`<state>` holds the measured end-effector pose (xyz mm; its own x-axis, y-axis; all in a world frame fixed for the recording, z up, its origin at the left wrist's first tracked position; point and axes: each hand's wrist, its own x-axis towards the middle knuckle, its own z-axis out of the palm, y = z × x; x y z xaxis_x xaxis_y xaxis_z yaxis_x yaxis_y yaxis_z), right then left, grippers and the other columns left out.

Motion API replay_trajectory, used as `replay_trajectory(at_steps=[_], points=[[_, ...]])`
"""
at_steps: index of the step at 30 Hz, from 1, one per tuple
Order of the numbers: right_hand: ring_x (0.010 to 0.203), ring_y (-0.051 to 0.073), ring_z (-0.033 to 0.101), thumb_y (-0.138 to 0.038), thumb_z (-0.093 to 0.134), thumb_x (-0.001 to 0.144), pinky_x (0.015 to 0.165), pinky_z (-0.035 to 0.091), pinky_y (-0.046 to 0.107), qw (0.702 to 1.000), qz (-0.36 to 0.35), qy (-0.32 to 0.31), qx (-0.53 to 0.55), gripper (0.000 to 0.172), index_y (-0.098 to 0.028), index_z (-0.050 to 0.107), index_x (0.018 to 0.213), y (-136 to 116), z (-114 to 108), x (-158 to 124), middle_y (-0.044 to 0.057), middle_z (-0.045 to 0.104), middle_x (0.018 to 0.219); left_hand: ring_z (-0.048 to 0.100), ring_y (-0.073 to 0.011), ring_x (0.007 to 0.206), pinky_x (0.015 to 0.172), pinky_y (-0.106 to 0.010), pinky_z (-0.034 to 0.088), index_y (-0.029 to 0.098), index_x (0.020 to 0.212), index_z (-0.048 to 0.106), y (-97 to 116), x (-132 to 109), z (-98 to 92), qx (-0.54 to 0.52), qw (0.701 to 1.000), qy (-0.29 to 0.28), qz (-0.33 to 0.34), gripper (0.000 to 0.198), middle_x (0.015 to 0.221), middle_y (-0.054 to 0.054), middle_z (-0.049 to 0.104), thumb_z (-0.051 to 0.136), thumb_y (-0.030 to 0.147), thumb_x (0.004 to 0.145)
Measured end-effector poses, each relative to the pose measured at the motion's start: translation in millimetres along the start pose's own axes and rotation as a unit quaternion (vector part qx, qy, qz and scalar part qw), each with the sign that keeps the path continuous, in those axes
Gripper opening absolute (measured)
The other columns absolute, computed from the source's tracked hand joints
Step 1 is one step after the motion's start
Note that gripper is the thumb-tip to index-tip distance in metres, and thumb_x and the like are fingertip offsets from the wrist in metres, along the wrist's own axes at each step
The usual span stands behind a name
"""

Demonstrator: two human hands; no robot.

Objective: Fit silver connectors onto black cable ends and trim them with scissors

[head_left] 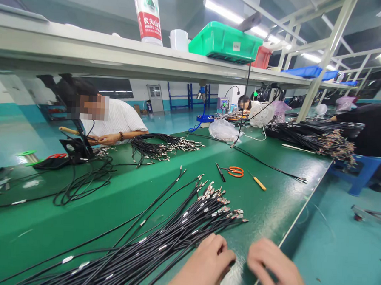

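Our curled left hand [201, 266] and right hand [278, 270] sit narrow just beside the bundle of black cables [160, 238] on the green surface [269, 214], gripping nothing we can tell; sorting seems in hand, calling for pinching one cable.

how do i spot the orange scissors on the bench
On the long green workbench, look just past the big bundle of black cables. The scissors lie there, their orange loop handles standing out between a black-handled tool and a yellow-handled tool.
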<state>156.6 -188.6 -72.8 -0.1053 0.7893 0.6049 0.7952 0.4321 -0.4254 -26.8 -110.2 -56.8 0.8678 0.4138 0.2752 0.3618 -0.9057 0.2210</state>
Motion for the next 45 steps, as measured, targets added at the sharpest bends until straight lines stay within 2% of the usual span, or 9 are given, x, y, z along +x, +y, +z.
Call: replay_trajectory(at_steps=[5, 10, 14, 19, 23, 26, 35, 41, 45], points=[[0.083, 0.020, 0.056, -0.019, 0.040, 0.087, 0.073, 0.048, 0.032, 0.997, 0.066, 0.027, 0.007, 0.018, -0.021, 0.058, 0.083, 30.2, 10.3, 38.2, 0.006, 0.060, 0.084, 0.042, -0.0141, 0.063, 0.055, -0.025, 0.032, 0.017, 0.073, 0.051, 3.2, -2.5, 15.5, 0.165, 0.980, 0.073, 0.085, 0.013, 0.070, 0.000, 0.047, 0.047, 0.021, 0.084], [0.085, 0.021, 0.052, -0.017, 0.038, 0.086, 0.074, 0.045, 0.036, 0.998, 0.048, 0.009, -0.032, 0.020, -0.021, 0.058, 0.090, 30.0, 22.8, 41.8, 0.008, 0.057, 0.089, 0.042, -0.0134, 0.062, 0.055, -0.027, 0.030, 0.017, 0.070, 0.051, 2.2, -1.6, 7.0, 0.145, 0.973, 0.144, 0.109, 0.019, 0.070, -0.001, 0.050, 0.043, 0.020, 0.086], [0.084, 0.024, 0.050, -0.021, 0.046, 0.082, 0.073, 0.042, 0.040, 0.989, 0.102, -0.001, -0.109, 0.012, -0.021, 0.057, 0.087, 40.8, 21.4, 32.3, 0.008, 0.056, 0.090, 0.048, -0.0164, 0.074, 0.063, -0.030, 0.034, 0.016, 0.084, 0.056, -4.0, -0.2, -7.5, 0.109, 0.975, 0.196, 0.001, 0.014, 0.084, -0.005, 0.056, 0.042, 0.012, 0.085], [0.075, 0.021, 0.051, -0.026, 0.046, 0.081, 0.068, 0.042, 0.034, 0.984, 0.158, -0.064, -0.053, 0.014, -0.020, 0.053, 0.070, 51.1, 6.4, 31.0, 0.005, 0.056, 0.077, 0.051, -0.0178, 0.073, 0.065, -0.032, 0.039, 0.018, 0.082, 0.060, -20.9, -2.1, -12.9, 0.036, 0.979, 0.154, -0.132, 0.015, 0.079, -0.005, 0.059, 0.047, 0.010, 0.081], [0.061, 0.014, 0.050, -0.034, 0.040, 0.086, 0.057, 0.041, 0.023, 0.961, 0.234, -0.085, 0.116, 0.022, -0.020, 0.050, 0.072, 33.1, -11.3, 31.2, -0.001, 0.051, 0.063, 0.053, -0.0181, 0.079, 0.072, -0.034, 0.042, 0.019, 0.089, 0.060, -19.4, 0.9, -20.1, -0.034, 0.972, 0.178, -0.152, 0.016, 0.086, -0.006, 0.060, 0.046, 0.015, 0.084], [0.065, 0.015, 0.052, -0.035, 0.048, 0.083, 0.060, 0.043, 0.022, 0.955, 0.235, -0.059, 0.170, 0.020, -0.019, 0.054, 0.073, 6.1, -16.5, 34.2, 0.000, 0.054, 0.067, 0.052, -0.0193, 0.090, 0.079, -0.035, 0.042, 0.018, 0.102, 0.057, -4.2, 7.0, -28.9, -0.063, 0.976, 0.192, -0.077, 0.020, 0.098, -0.008, 0.060, 0.050, 0.020, 0.083], [0.085, 0.019, 0.061, -0.037, 0.063, 0.073, 0.079, 0.050, 0.026, 0.898, 0.276, 0.025, 0.343, 0.029, -0.020, 0.057, 0.095, -33.8, -4.5, 33.5, 0.005, 0.064, 0.087, 0.053, -0.0125, 0.065, 0.058, -0.024, 0.039, 0.017, 0.088, 0.061, 0.9, 5.9, -41.1, -0.056, 0.957, 0.282, 0.030, 0.020, 0.072, -0.004, 0.062, 0.042, 0.013, 0.086], [0.082, 0.021, 0.061, -0.045, 0.061, 0.073, 0.077, 0.050, 0.027, 0.913, 0.278, 0.028, 0.297, 0.027, -0.019, 0.064, 0.080, -30.5, -4.6, 32.2, 0.005, 0.066, 0.084, 0.052, -0.0130, 0.069, 0.060, -0.024, 0.042, 0.017, 0.091, 0.062, -2.7, 3.3, -34.1, -0.082, 0.948, 0.305, 0.028, 0.021, 0.076, -0.005, 0.060, 0.046, 0.007, 0.082], [0.071, 0.018, 0.057, -0.048, 0.052, 0.079, 0.066, 0.048, 0.024, 0.923, 0.276, 0.021, 0.267, 0.031, -0.019, 0.062, 0.073, -32.8, -6.0, 35.5, 0.003, 0.061, 0.073, 0.054, -0.0137, 0.070, 0.061, -0.023, 0.043, 0.018, 0.089, 0.065, 3.9, 5.3, -35.7, -0.149, 0.960, 0.239, -0.018, 0.015, 0.077, -0.006, 0.060, 0.052, 0.017, 0.081]])
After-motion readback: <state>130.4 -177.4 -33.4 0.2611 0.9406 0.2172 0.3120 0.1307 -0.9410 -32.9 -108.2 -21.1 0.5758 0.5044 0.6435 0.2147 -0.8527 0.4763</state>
